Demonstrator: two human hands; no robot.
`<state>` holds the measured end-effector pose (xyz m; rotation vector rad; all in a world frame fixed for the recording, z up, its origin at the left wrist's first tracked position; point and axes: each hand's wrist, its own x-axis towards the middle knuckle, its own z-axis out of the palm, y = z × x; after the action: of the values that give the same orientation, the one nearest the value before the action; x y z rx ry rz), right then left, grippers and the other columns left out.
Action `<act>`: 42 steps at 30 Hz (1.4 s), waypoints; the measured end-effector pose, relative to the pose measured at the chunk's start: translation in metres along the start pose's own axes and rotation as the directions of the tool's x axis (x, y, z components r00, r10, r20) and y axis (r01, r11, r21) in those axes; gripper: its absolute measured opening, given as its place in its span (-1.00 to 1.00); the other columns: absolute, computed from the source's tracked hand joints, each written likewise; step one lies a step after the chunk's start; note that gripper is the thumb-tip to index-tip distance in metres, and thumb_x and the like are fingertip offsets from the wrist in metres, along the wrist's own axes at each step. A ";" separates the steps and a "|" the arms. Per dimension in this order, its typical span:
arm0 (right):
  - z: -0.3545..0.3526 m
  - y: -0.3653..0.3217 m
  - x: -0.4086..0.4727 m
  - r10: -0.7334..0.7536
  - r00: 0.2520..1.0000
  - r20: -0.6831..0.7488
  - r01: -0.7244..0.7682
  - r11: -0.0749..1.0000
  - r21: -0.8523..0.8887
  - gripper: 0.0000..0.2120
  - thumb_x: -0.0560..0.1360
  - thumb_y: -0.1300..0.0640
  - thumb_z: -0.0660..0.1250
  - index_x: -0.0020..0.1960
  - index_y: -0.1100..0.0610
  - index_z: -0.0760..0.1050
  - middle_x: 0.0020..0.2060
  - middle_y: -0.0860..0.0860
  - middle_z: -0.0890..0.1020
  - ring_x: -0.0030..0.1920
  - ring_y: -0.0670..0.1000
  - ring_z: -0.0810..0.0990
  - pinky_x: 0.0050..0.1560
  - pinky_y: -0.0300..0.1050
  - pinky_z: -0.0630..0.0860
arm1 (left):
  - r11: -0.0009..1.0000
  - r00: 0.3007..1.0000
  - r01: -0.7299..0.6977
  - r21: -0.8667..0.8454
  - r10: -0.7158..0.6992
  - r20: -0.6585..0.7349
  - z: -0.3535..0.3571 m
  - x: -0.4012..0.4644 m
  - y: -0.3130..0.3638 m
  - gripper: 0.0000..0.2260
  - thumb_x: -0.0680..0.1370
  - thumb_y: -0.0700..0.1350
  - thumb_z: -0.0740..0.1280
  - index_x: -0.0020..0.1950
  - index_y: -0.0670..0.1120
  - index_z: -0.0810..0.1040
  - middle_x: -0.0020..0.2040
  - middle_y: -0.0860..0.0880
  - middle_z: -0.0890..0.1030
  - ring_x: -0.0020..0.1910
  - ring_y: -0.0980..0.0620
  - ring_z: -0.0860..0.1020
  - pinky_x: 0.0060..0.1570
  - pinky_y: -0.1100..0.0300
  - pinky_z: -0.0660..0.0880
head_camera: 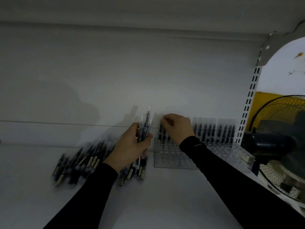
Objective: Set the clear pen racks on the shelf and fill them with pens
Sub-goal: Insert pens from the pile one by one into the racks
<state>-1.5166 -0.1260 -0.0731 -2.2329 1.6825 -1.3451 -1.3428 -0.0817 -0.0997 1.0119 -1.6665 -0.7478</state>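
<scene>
Two clear pen racks stand side by side on the white shelf [165, 195]: a left rack [166, 157] and a right rack [231, 151] with a row of dark pens [214, 131] upright along its back. My left hand [130, 149] grips a small bunch of pens [145, 128] upright, just left of the left rack. My right hand [178, 126] hovers over the left rack's back row and pinches the top of a pen [160, 133] standing there. A loose pile of pens [85, 161] lies on the shelf to the left.
The shelf's white back wall rises behind the racks, and another shelf hangs overhead. A slotted upright [247, 104] marks the right end. Beyond it a black fan [280, 138] stands close to the right rack.
</scene>
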 end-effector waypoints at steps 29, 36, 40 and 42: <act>-0.011 -0.002 -0.032 0.088 0.979 0.184 -0.158 0.900 0.407 -0.56 0.50 -0.21 0.29 -0.22 0.15 0.63 -0.31 0.01 0.68 -0.23 -0.01 0.66 -0.09 -0.13 0.60 | 0.998 0.999 0.020 -0.055 -0.019 0.028 0.011 -0.003 0.001 -0.74 0.54 -0.21 0.39 0.13 0.05 0.44 -0.04 -0.09 0.65 -0.44 -0.02 0.55 -0.43 0.13 0.51; -0.010 0.001 -0.034 0.179 0.936 0.304 -0.339 0.691 0.638 -0.79 0.54 0.09 0.36 -0.23 0.17 0.61 -0.27 0.13 0.67 -0.14 0.15 0.68 0.01 0.02 0.64 | 0.999 0.999 -0.031 0.015 0.031 0.039 0.014 -0.002 -0.002 -0.84 0.57 -0.19 0.36 0.09 0.00 0.48 -0.26 -0.04 0.63 -0.39 -0.02 0.59 -0.37 0.09 0.54; -0.017 0.002 -0.026 0.277 0.925 0.260 -0.373 0.530 0.761 -0.79 0.58 0.21 0.28 -0.20 0.23 0.58 -0.34 0.07 0.64 -0.27 0.02 0.63 -0.15 -0.17 0.64 | 1.000 1.000 0.002 0.016 -0.002 0.030 0.013 -0.002 -0.004 -0.95 0.61 -0.16 0.29 0.06 -0.07 0.46 -0.32 -0.09 0.62 -0.40 -0.04 0.60 -0.36 0.14 0.53; -0.024 0.005 -0.019 0.319 0.934 0.163 -0.315 0.515 0.797 -0.79 0.58 0.21 0.28 -0.20 0.24 0.56 -0.33 0.08 0.63 -0.27 0.01 0.61 -0.15 -0.18 0.64 | 1.000 0.999 0.028 0.005 -0.028 0.021 0.013 -0.001 -0.004 -0.95 0.62 -0.17 0.26 0.07 -0.07 0.46 -0.30 -0.09 0.62 -0.38 -0.03 0.61 -0.38 0.17 0.53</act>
<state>-1.5363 -0.1024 -0.0722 -1.2952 1.0116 -1.5591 -1.3537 -0.0823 -0.1079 1.0357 -1.6758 -0.7755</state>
